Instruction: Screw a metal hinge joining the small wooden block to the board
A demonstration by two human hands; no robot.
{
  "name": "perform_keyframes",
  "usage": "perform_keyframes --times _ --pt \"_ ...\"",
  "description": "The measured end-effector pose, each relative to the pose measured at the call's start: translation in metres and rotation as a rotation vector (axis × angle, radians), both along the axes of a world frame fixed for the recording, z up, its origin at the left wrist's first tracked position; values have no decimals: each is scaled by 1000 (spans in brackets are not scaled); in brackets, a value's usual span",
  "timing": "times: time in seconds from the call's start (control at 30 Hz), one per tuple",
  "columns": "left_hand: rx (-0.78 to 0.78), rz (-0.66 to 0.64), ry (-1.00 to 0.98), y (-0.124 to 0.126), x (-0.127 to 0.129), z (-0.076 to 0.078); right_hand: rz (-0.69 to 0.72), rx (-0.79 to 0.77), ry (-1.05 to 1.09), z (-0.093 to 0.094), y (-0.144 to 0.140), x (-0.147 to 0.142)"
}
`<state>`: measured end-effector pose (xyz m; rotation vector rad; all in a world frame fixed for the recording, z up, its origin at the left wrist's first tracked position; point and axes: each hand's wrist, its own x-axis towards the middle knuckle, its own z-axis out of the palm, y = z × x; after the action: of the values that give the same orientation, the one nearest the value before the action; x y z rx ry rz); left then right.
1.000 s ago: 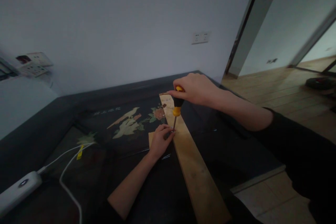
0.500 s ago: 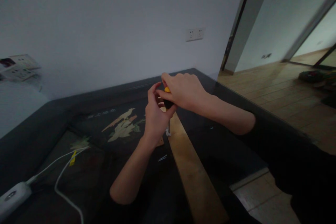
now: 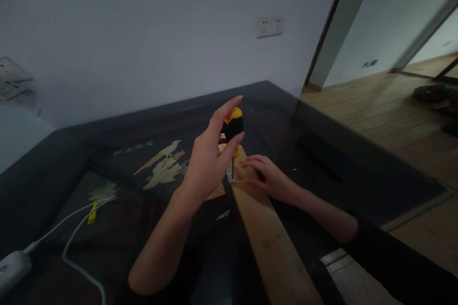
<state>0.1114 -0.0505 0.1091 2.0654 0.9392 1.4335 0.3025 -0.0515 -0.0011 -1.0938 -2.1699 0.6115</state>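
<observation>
My left hand [image 3: 207, 164] grips the black and yellow handle of a screwdriver [image 3: 233, 128], which stands nearly upright with its tip on a small screw [image 3: 230, 179] in a long wooden plank [image 3: 266, 233]. My right hand [image 3: 269, 178] lies flat on the plank just right of the tip, fingers spread, holding nothing. A smaller piece of wood [image 3: 216, 192] shows under my left hand, against the plank's left edge. The plank rests on a dark glass-topped table [image 3: 322, 162].
A bird-and-flower picture [image 3: 162, 169] lies under the glass. A white power strip [image 3: 10, 267] and its white cables [image 3: 71, 243] sit at the left. A loose screw [image 3: 223, 215] lies beside the plank. A wall socket [image 3: 269, 26] is behind; wooden floor and a doorway at right.
The screwdriver has passed from my right hand to my left. My right hand has dropped from the handle onto the plank, and my left has risen from the screw to the handle.
</observation>
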Motion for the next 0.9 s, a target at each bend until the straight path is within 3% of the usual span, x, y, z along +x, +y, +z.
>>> perform_keyframes --times 0.1,0.27,0.5,0.63,0.9 --pt "-16 -25 -18 1 -2 0 30 -48 -50 -13 -9 -10" --pt "-103 -69 -108 5 -3 -1 38 -45 -152 -5 -18 -27" --pt "-29 4 -41 6 -2 -2 9 -59 -230 -10 -24 -36" --pt "-55 -5 -107 6 1 -4 -5 -56 -219 -13 -26 -36" --pt "35 8 58 5 -1 -8 -37 -55 -197 -14 -28 -38"
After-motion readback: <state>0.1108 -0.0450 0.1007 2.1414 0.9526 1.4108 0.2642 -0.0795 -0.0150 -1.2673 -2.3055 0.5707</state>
